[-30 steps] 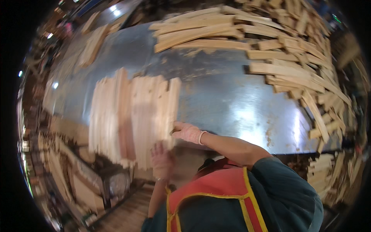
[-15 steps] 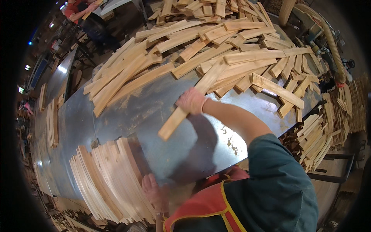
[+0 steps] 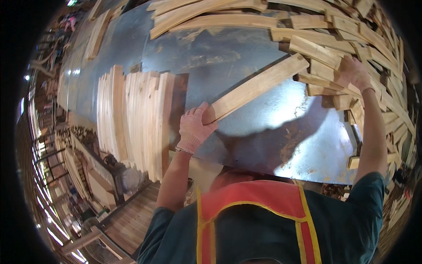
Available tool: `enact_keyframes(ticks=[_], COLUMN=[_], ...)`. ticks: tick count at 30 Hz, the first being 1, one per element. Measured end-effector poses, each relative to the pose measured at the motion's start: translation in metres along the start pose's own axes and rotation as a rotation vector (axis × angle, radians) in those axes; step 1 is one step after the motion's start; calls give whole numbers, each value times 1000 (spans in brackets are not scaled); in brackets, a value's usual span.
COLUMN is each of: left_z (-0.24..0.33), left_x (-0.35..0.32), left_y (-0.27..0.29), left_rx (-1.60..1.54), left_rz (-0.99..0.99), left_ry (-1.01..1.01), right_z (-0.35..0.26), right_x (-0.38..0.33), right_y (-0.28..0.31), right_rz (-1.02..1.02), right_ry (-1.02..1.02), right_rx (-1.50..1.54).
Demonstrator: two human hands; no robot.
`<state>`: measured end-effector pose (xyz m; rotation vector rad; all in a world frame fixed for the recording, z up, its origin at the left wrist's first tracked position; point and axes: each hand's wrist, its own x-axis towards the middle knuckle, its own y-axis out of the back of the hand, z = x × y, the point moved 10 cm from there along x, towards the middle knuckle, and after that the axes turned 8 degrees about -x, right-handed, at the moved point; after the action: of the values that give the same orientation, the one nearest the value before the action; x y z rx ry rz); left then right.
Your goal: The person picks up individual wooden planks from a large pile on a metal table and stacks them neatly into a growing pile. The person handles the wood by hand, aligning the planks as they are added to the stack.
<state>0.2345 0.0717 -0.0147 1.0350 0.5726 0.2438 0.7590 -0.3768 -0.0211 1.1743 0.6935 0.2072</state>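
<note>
My left hand (image 3: 196, 128), in a pale pink knit glove, grips the near end of a wooden board (image 3: 259, 88). That board slants away to the right over the metal tabletop, its far end reaching the loose pile. On the right, my gloved right hand (image 3: 353, 75) is closed at the end of another wooden board (image 3: 317, 50) in the pile; its fingertips are partly hidden. To the left of my left hand, a row of boards (image 3: 143, 119) stands side by side, packed close together along the table's near edge.
A heap of loose boards (image 3: 307, 37) covers the far and right parts of the metal table (image 3: 220, 57). Several boards (image 3: 97, 35) lie at the far left. Below the table on the left are a slatted wooden surface (image 3: 132, 215) and stacked timber.
My view has swung right. My left hand has moved from beside the row onto the board that my right hand held. My right hand has let go of it and reached right into the pile.
</note>
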Motion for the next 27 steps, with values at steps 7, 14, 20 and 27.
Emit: enact_keyframes(ticks=[7,14,20,27], left_z=[-47,-87,-165,-188], left_x=[-46,-102,-146,-162], left_y=[-13,22,56,45], left_rx=[-736,-1064,-1411,-1451], left_rz=[-152,12,315,328], left_ry=[384,322,261,381], right_z=[-115,-260,-492,-738], right_x=[-62,-120,-136,-175], right_y=[26,24,33,52], right_rz=[307,344,-18,-563], right_ry=[61,-71,64,573], right_rx=[43,185,934,1051])
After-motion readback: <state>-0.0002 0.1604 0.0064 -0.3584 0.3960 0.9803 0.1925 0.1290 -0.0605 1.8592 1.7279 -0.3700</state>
